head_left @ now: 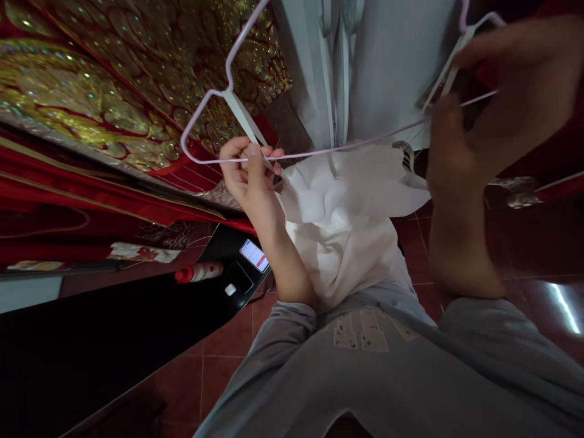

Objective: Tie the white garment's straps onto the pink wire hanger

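Observation:
A pink wire hanger (337, 148) stretches across in front of me, its lower bar running between my hands. Over its left notch passes a white strap (241, 115), and another white strap (458, 58) loops over the right notch. Below the bar hangs a crumpled white garment (337, 237). My left hand (250, 173) is closed at the bar's left part, thumb and fingers pinching the lower end of the left strap. Close beside the right strap is my right hand (506, 103), blurred by motion, with thumb and forefinger apart.
Red and gold sequinned garments (114, 109) hang at the left. A black table (114, 328) bears a red-capped bottle (199, 272), a lit phone (254, 255), a dark phone-like slab (241, 277) and a small white case (230, 290). Pale grey panels (387, 67) stand ahead.

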Tool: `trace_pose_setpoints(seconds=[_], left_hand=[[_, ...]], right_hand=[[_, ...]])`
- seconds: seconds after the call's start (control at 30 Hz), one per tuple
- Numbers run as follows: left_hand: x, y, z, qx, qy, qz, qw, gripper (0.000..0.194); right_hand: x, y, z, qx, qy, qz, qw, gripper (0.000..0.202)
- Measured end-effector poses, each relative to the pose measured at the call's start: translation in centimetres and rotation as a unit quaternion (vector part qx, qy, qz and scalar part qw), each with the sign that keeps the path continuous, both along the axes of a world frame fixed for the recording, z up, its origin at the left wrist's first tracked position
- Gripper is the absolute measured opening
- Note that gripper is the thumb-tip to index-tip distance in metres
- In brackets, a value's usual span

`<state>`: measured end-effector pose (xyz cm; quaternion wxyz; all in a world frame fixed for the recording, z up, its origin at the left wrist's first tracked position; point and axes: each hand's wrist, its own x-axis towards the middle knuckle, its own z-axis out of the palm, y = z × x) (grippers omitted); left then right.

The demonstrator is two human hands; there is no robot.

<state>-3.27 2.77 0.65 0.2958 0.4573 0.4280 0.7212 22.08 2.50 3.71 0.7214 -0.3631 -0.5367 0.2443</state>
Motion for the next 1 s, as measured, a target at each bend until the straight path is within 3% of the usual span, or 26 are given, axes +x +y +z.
trace_pose_setpoints(seconds=[0.03,0.1,0.17,0.2,0.4,0.6,0.77,0.9,1.0], left_hand=[[0.1,0.0,0.0,-0.009,0.004,0.008,1.0,0.029],[0.4,-0.1,0.0,-0.007,-0.005,0.017,1.0,0.027],[0.7,-0.1,0.0,0.02,-0.033,0.01,0.999,0.026],[0.9,-0.2,0.0,0.036,-0.045,0.004,0.998,0.027],[1.2,-1.6,-0.2,0.037,0.001,0.014,0.999,0.035],[0.5,-4.2,0.2,-0.009,0.103,-0.005,0.995,0.02],[-0.3,-5.4,3.2,-0.042,0.047,-0.043,0.997,0.011],[-1.9,-4.7,6.1,-0.058,0.02,-0.075,0.995,0.029],[-3.2,-3.6,7.0,-0.079,0.044,-0.053,0.995,0.044]], right_hand=[[-0.5,-0.3,-0.4,0.024,-0.072,0.012,0.997,0.02],[-1.5,-0.4,-1.2,0.082,-0.261,0.028,0.961,0.027],[-2.2,-0.3,-2.0,0.061,-0.381,0.045,0.921,0.03],[-2.5,-0.3,-2.4,0.033,-0.399,0.045,0.915,0.028],[-2.5,-0.7,-3.2,-0.011,-0.378,0.015,0.926,0.028],[-2.8,-0.6,-3.4,-0.005,-0.365,0.01,0.931,0.03],[-2.7,-0.5,-3.6,-0.004,-0.35,0.001,0.937,0.026],[-2.5,-0.5,-3.8,-0.001,-0.34,0.006,0.94,0.024],[-2.3,-0.3,-4.1,0.019,-0.348,0.002,0.937,0.027]])
